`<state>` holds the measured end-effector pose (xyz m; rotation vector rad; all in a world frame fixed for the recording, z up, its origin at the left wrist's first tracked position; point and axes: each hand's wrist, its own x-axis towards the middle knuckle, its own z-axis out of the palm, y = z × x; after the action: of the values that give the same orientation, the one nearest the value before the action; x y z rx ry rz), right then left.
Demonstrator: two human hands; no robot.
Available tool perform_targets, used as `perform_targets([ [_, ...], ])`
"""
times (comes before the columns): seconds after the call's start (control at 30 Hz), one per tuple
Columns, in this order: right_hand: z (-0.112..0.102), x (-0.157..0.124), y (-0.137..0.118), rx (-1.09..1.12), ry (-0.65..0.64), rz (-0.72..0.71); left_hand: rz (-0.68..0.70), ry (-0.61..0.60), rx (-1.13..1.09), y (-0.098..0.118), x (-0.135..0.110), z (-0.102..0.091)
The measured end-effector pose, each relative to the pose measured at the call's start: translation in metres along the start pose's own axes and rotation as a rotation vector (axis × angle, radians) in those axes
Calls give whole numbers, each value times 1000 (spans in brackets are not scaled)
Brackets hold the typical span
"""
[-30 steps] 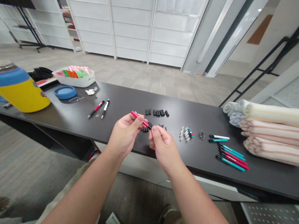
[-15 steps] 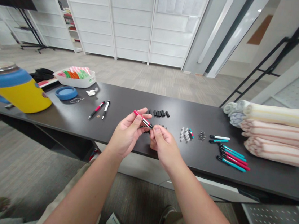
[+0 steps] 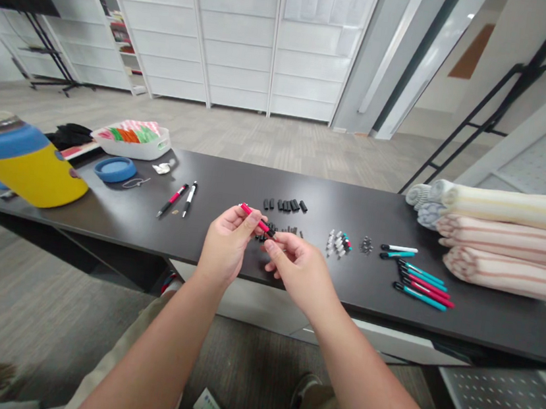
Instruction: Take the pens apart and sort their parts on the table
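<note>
Between my two hands, above the dark table, is a red pen barrel (image 3: pixel 254 218) with a black lower end. My left hand (image 3: pixel 226 242) pinches the red part between thumb and fingers. At the black end are the closed thumb and forefinger of my right hand (image 3: pixel 296 260); what exactly they grip there is too small to tell. Beyond my hands lie several short black tubes (image 3: pixel 293 205) in a row. Smaller dark pieces (image 3: pixel 292 229) are partly hidden behind my fingers.
Right of my hands are clear and coloured small parts (image 3: pixel 338 243), springs (image 3: pixel 366 244) and several pen barrels (image 3: pixel 425 283). Rolled towels (image 3: pixel 512 237) are stacked far right. On the left lie two pens (image 3: pixel 172 201), a blue lid (image 3: pixel 114 170), a yellow-blue mug (image 3: pixel 29 164) and a white basket (image 3: pixel 135 148).
The red pen barrel has turned in my left hand, so its silvery clip side no longer shows. My right hand's fingers have shifted at the black end. The view has moved slightly.
</note>
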<state>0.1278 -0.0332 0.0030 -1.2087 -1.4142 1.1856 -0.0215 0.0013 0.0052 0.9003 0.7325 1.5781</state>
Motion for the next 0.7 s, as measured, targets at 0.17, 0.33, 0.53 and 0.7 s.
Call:
perform_targets([
  [0.17, -3, 1, -2, -38, -35, 0, 29, -19, 56, -3, 2, -1],
  [0.33, -6, 4, 1, 69, 19, 45, 31, -26, 99, -6, 3, -1],
  [0.53, -11, 7, 5, 206, -31, 143, 22, -18, 119, -8, 3, -1],
  [0.7, -14, 8, 7, 223, -36, 127, 10, -32, 141, -9, 3, -1],
])
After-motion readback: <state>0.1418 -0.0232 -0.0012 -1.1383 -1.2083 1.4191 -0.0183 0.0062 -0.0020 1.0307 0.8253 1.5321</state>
